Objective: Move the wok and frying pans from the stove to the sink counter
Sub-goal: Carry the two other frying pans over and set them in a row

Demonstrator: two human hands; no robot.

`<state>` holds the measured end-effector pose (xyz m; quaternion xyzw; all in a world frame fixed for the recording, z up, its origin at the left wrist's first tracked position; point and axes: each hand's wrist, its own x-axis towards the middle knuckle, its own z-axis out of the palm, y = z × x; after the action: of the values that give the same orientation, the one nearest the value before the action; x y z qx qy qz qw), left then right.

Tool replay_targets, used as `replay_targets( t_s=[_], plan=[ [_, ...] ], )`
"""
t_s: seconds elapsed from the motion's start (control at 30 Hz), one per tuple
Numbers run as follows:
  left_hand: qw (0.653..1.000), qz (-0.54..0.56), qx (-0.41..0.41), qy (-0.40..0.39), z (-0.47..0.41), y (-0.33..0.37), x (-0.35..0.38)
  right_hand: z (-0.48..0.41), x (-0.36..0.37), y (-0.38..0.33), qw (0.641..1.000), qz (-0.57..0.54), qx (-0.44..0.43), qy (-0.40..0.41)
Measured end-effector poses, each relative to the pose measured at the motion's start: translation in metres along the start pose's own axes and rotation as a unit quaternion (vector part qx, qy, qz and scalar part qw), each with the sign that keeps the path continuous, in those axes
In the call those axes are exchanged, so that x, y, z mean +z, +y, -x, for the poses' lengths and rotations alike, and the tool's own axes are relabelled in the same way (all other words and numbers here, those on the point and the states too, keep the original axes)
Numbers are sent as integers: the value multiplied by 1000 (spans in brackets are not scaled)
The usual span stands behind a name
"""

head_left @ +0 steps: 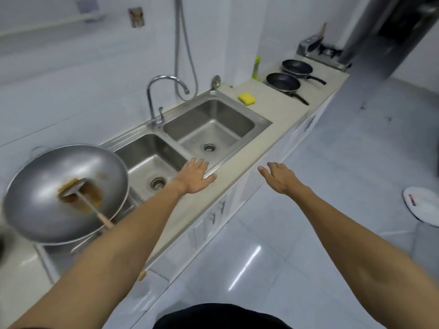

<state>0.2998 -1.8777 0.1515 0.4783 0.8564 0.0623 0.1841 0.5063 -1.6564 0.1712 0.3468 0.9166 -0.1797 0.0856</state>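
A large steel wok [47,186] sits at the left on the counter beside the double sink [263,125], with brown residue and a spatula [80,198] lying in it. Two black frying pans, one nearer [282,82] and one farther [297,66], rest on the beige counter [285,108] at the far right, handles pointing right. My left hand [193,178] is open, palm down over the sink's front rim. My right hand [280,176] is open too, held in the air just past the counter edge. Neither hand holds anything.
A yellow sponge [247,98] lies on the counter between sink and pans. A curved tap [156,100] stands behind the sink. A stove [325,53] sits at the far end. A green bottle [256,67] stands by the wall. A white plate [422,206] is on the floor.
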Motion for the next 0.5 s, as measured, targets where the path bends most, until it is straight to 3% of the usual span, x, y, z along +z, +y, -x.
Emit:
replay_targets(
  t_s=[0.2, 0.5],
  plan=[
    [999, -7, 36, 16, -86, 56, -23, -37, -36, 65, 999, -9, 36, -3],
    [999, -29, 18, -2, -233, 98, -29, -144, -73, 143, 998, 2, 64, -13]
  ],
)
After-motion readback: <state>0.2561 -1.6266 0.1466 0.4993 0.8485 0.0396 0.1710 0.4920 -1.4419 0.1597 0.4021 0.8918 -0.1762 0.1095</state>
